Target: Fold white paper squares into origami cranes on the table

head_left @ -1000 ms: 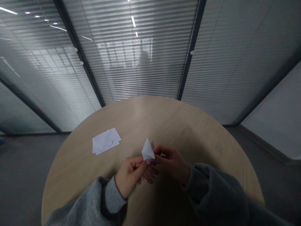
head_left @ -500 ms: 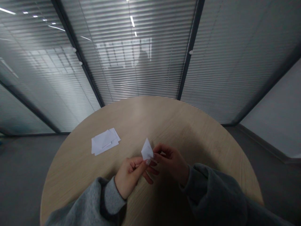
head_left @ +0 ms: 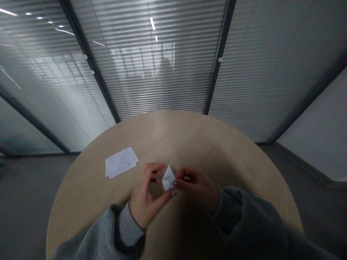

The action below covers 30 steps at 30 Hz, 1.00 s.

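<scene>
A small piece of folded white paper (head_left: 168,177), pointed at the top and with creases and flaps lower down, is between my two hands. My right hand (head_left: 199,187) pinches its right edge between thumb and forefinger. Around its left side curves my left hand (head_left: 149,196), open, with the thumb stretched along the lower edge and the fingers bent near the upper left. Whether the left thumb touches the paper is hard to make out. To the left lie several white paper sheets (head_left: 119,162) in a loose, overlapping stack.
The round wooden table (head_left: 173,133) carries the paper and stack. Behind its far edge stand glass panels with blinds (head_left: 162,90), split by dark frames. A white wall (head_left: 320,126) rises at the right, and grey floor (head_left: 27,202) surrounds the table.
My left hand has let go of its pinch and spread its thumb and fingers apart. The folded paper has tipped and sits slightly lower, its flaps now showing; the right hand still pinches it.
</scene>
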Tool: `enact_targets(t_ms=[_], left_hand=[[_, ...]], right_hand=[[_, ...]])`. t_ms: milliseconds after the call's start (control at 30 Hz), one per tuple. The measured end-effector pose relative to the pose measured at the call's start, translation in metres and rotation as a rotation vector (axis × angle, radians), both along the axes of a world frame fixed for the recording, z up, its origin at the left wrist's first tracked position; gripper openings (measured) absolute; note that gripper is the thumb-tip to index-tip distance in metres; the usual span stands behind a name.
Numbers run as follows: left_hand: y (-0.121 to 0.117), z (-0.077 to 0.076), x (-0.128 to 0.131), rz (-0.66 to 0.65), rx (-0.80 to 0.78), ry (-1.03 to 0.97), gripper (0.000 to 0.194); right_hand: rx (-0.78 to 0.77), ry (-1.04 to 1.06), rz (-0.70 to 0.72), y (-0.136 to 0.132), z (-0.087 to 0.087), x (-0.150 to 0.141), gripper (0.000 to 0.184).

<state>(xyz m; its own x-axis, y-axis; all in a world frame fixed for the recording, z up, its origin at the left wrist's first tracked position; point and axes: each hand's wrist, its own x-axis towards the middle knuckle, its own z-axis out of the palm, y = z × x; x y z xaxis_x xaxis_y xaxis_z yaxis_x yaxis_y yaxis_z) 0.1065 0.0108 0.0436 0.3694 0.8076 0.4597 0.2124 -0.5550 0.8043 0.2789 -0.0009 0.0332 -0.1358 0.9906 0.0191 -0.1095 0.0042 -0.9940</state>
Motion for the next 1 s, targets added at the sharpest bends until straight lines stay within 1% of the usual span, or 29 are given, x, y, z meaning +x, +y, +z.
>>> enact_targets(t_ms=[67, 100, 167, 267, 367, 500, 633, 833, 1000], left_hand=[[0.0009, 0.0027, -0.0022, 0.002, 0.134, 0.065, 0.028], [0.0012, 0.004, -0.0029, -0.004, 0.168, 0.085, 0.02], [0.0016, 0.0062, -0.0034, -0.018, 0.176, 0.091, 0.01], [0.0023, 0.008, -0.0027, -0.025, 0.119, 0.068, 0.01], [0.0032, 0.0083, -0.0019, -0.014, 0.055, 0.041, 0.011], [0.004, 0.0056, -0.0019, -0.028, -0.069, -0.004, 0.014], [0.0039, 0.0023, -0.0016, -0.048, -0.186, -0.055, 0.014], [0.0042, 0.0032, 0.0006, -0.033, -0.251, -0.061, 0.016], [0.0033, 0.0002, 0.0002, -0.027, -0.321, -0.083, 0.016]], right_hand=[[-0.018, 0.007, 0.025, -0.0005, -0.0021, -0.0011, 0.044], [-0.018, 0.006, 0.037, -0.0006, -0.0036, -0.0015, 0.044], [-0.004, 0.0, 0.053, -0.0004, -0.0067, -0.0021, 0.045], [0.012, -0.012, 0.06, 0.0004, -0.0087, -0.0022, 0.044], [0.019, 0.011, 0.062, 0.0008, -0.0061, -0.0021, 0.044], [0.005, 0.09, 0.073, -0.0002, -0.0006, -0.002, 0.046], [0.02, 0.088, 0.079, -0.0006, 0.0008, -0.0014, 0.043], [-0.004, 0.089, 0.077, 0.0014, -0.0006, -0.0011, 0.041], [-0.017, 0.088, 0.05, 0.0023, 0.0001, -0.0007, 0.042]])
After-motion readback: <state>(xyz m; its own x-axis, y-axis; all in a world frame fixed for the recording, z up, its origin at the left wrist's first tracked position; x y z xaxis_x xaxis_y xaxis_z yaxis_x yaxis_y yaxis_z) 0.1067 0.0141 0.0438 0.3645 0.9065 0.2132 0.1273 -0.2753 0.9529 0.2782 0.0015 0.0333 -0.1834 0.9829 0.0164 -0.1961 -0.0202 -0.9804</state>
